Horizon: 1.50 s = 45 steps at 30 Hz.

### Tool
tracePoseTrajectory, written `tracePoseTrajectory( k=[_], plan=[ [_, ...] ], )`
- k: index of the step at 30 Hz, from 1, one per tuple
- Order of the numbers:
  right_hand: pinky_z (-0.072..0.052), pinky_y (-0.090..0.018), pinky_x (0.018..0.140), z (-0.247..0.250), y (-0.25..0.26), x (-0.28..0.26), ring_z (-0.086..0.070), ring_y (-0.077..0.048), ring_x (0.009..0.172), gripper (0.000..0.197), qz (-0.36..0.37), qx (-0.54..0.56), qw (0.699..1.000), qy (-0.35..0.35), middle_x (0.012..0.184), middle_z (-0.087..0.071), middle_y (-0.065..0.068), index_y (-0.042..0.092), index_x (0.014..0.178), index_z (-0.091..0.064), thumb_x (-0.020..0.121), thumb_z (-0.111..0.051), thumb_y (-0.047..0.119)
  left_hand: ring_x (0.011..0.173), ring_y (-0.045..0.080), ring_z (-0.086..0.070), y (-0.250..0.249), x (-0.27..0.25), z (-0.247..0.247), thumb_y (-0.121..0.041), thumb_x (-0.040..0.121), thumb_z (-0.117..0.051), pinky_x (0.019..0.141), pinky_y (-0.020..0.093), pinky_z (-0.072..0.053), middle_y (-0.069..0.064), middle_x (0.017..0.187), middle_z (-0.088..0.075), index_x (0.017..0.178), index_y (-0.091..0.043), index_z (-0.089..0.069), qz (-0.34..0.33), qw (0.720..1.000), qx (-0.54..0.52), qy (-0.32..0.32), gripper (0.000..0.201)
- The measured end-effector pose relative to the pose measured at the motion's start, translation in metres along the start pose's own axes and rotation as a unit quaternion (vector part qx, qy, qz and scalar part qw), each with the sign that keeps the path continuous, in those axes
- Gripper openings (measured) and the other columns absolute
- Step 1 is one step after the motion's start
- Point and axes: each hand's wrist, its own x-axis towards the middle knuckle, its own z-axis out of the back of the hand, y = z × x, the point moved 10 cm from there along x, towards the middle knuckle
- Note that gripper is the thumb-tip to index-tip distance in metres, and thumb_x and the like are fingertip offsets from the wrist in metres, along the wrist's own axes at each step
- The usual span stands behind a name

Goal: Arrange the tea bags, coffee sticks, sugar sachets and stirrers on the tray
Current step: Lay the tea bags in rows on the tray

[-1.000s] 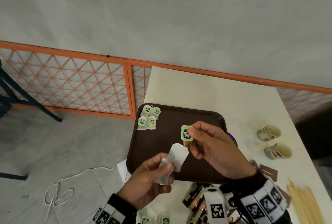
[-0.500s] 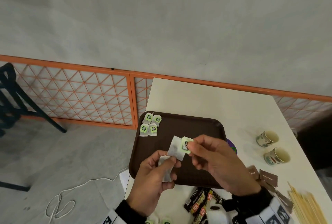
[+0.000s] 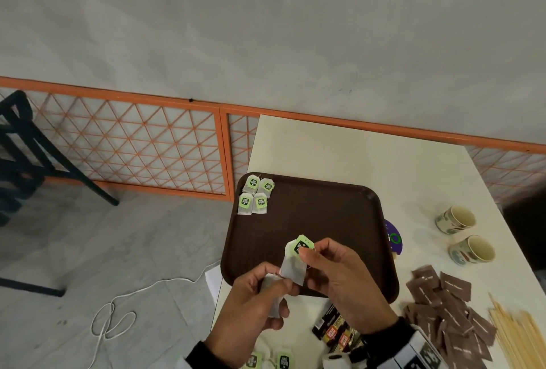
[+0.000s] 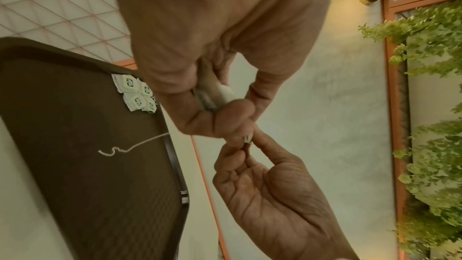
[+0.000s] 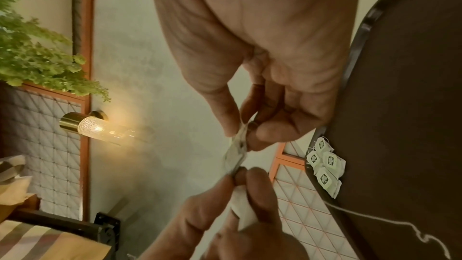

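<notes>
dim, warm-tinted, blurred wrist views

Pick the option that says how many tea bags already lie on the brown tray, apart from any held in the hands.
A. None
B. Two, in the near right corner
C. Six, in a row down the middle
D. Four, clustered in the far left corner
D: four green-tagged tea bags lie clustered in the far left corner of the tray.

Both hands (image 3: 298,283) pinch-curled, fingertips touching.
</notes>
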Motion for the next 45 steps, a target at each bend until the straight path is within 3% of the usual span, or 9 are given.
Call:
tracePoseTrajectory(
  k=[3, 6, 10, 16, 24, 30, 36, 42, 45],
  plan=[
    [-0.054, -0.041, 0.082, -0.006, -0.002, 0.005, -0.062, -0.028, 0.088, 0.025, -0.01, -0.017, 1.0, 0.018, 0.098, -0.07, -0.018, 0.012, 0.081, -0.067, 0.075, -0.074, 0.035, 0.062, 0.018, -0.057, 0.003, 0.003, 0.005, -0.02, 0.087, -0.069, 0.054, 0.028, -0.045, 0.016, 0.093, -0.07, 0.097, -0.013, -0.07, 0.021, 1.0, -0.008, 0.017, 0.012],
    [-0.054, -0.037, 0.082, -0.012, 0.0, 0.009, -0.062, -0.024, 0.084, 0.022, -0.009, -0.042, 0.998, 0.04, 0.091, -0.071, -0.013, 0.015, 0.076, -0.067, 0.074, -0.075, 0.036, 0.064, 0.018, -0.056, -0.001, 0.007, 0.011, -0.031, 0.084, -0.07, 0.054, 0.029, -0.044, 0.01, 0.081, -0.063, 0.102, -0.014, -0.071, 0.014, 0.999, -0.038, 0.024, 0.024],
    [-0.051, -0.03, 0.077, -0.021, 0.001, 0.011, -0.061, -0.015, 0.078, 0.021, -0.015, -0.061, 0.995, 0.075, 0.084, -0.068, -0.006, 0.015, 0.083, -0.07, 0.082, -0.072, 0.036, 0.06, 0.015, -0.051, -0.017, 0.015, 0.021, -0.041, 0.076, -0.073, 0.055, 0.027, -0.043, 0.009, 0.077, -0.055, 0.087, -0.014, -0.072, -0.046, 0.999, 0.009, 0.001, 0.029],
    [-0.049, -0.029, 0.075, -0.015, 0.005, 0.017, -0.06, -0.013, 0.079, 0.024, -0.012, -0.078, 0.995, 0.056, 0.085, -0.071, -0.002, 0.019, 0.081, -0.073, 0.083, -0.066, 0.043, 0.056, 0.014, -0.053, -0.015, 0.021, 0.034, -0.035, 0.077, -0.074, 0.055, 0.026, -0.044, 0.008, 0.079, -0.062, 0.085, -0.016, -0.074, -0.039, 0.999, 0.011, -0.032, 0.02],
    [-0.049, -0.03, 0.073, -0.013, 0.008, 0.024, -0.06, -0.015, 0.078, 0.036, -0.006, -0.058, 0.997, 0.045, 0.09, -0.071, -0.006, 0.01, 0.089, -0.071, 0.083, -0.062, 0.044, 0.054, 0.014, -0.051, -0.009, 0.02, 0.041, -0.021, 0.086, -0.07, 0.05, 0.024, -0.041, 0.005, 0.074, -0.064, 0.093, -0.013, -0.075, -0.012, 0.999, -0.016, -0.032, 0.012],
    [-0.053, -0.025, 0.059, -0.011, -0.003, 0.028, -0.061, -0.017, 0.067, 0.013, -0.054, 0.141, 0.988, 0.019, 0.083, -0.066, -0.014, 0.01, 0.072, -0.061, 0.078, -0.073, 0.011, 0.052, 0.014, -0.051, -0.001, 0.017, 0.038, -0.022, 0.085, -0.072, 0.046, 0.021, -0.04, 0.006, 0.069, -0.063, 0.091, -0.01, -0.074, 0.022, 1.0, 0.005, -0.018, 0.013],
    [-0.054, -0.024, 0.057, -0.011, -0.005, 0.029, -0.061, -0.018, 0.067, 0.033, -0.087, 0.145, 0.984, 0.053, 0.087, -0.068, -0.011, 0.003, 0.111, -0.07, 0.078, -0.068, 0.004, 0.052, 0.015, -0.05, 0.004, 0.011, 0.033, -0.022, 0.086, -0.072, 0.046, 0.022, -0.038, 0.005, 0.07, -0.062, 0.092, -0.006, -0.072, 0.041, 0.999, 0.025, 0.009, 0.017],
    [-0.053, -0.026, 0.059, -0.006, -0.004, 0.029, -0.065, -0.023, 0.075, 0.01, -0.09, 0.11, 0.989, 0.049, 0.089, -0.069, -0.012, 0.01, 0.09, -0.072, 0.083, -0.068, 0.014, 0.054, 0.015, -0.05, 0.003, 0.008, 0.034, -0.022, 0.087, -0.071, 0.047, 0.023, -0.039, 0.007, 0.073, -0.061, 0.086, -0.01, -0.072, 0.037, 0.998, 0.042, 0.012, 0.013],
    [-0.044, -0.026, 0.058, 0.003, 0.0, 0.03, -0.059, -0.017, 0.072, 0.015, -0.075, 0.105, 0.991, 0.018, 0.087, -0.067, -0.007, 0.012, 0.091, -0.073, 0.078, -0.072, 0.019, 0.054, 0.015, -0.051, 0.004, 0.007, 0.037, -0.022, 0.087, -0.071, 0.048, 0.023, -0.04, 0.006, 0.072, -0.062, 0.09, -0.009, -0.072, 0.038, 0.998, 0.045, 0.004, 0.014]
  ],
)
